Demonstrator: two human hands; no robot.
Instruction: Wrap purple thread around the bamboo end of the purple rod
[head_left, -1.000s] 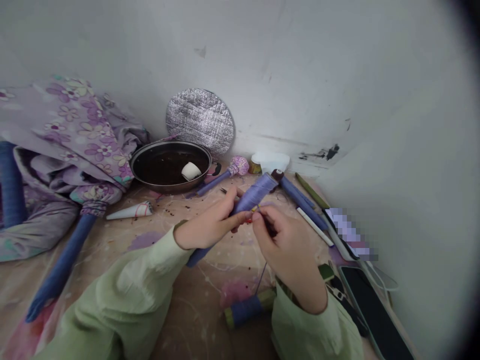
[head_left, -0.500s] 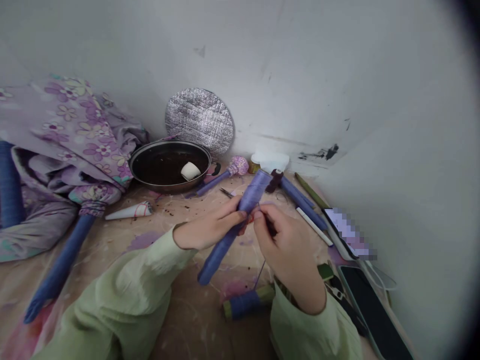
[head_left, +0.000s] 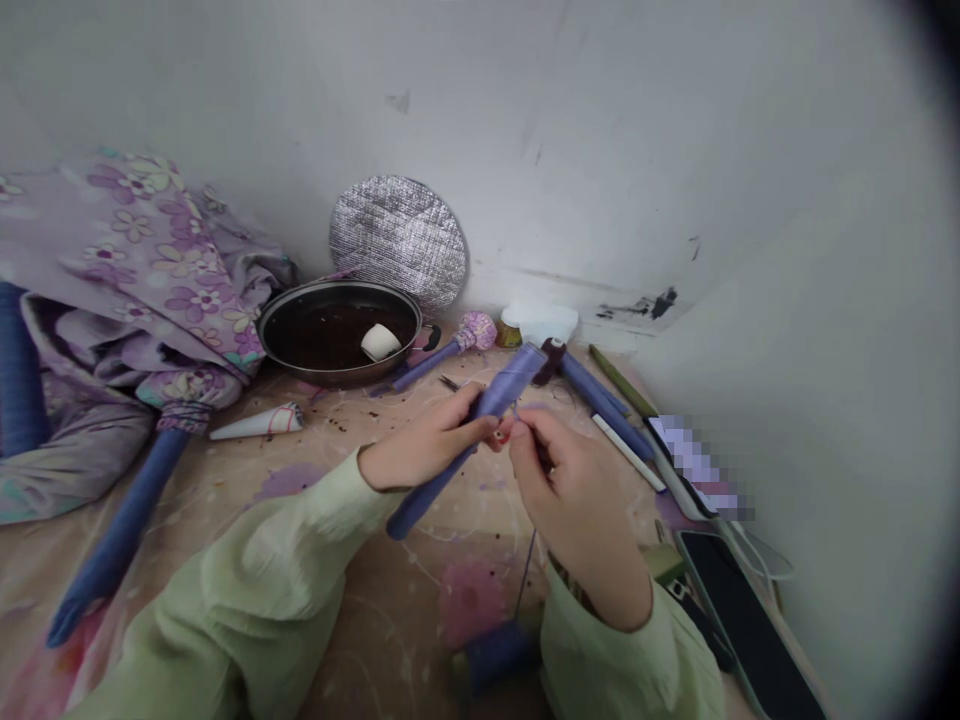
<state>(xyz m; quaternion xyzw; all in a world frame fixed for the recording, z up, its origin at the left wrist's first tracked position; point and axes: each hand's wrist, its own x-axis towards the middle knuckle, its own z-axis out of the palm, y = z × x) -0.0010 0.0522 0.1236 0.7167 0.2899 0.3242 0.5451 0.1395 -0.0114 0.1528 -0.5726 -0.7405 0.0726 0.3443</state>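
My left hand (head_left: 420,445) is closed around the middle of a tapered purple-blue roll (head_left: 514,382), its wider end pointing up and away from me. A little red shows at the left fingertips behind the roll. Close beside it, my right hand (head_left: 581,490) pinches a blue thread (head_left: 527,570) between thumb and forefinger. Below that hand the thread drops to a blurred spool of blue thread (head_left: 499,655) on the cloth-covered table (head_left: 360,620). The right hand's other fingers are curled and partly hidden.
Behind my hands stand a dark pan (head_left: 330,375) with a white cup-like piece (head_left: 380,343) and a round silver mat (head_left: 401,240). Floral cloth (head_left: 172,250) is heaped left. On the right lie more blue rolls (head_left: 607,405), a white stick (head_left: 628,453) and a phone (head_left: 750,620).
The roll has tilted, its lower end rising and moving slightly left with my left hand. The thread spool has shifted downward, nearer to me. My right hand stays nearly in place.
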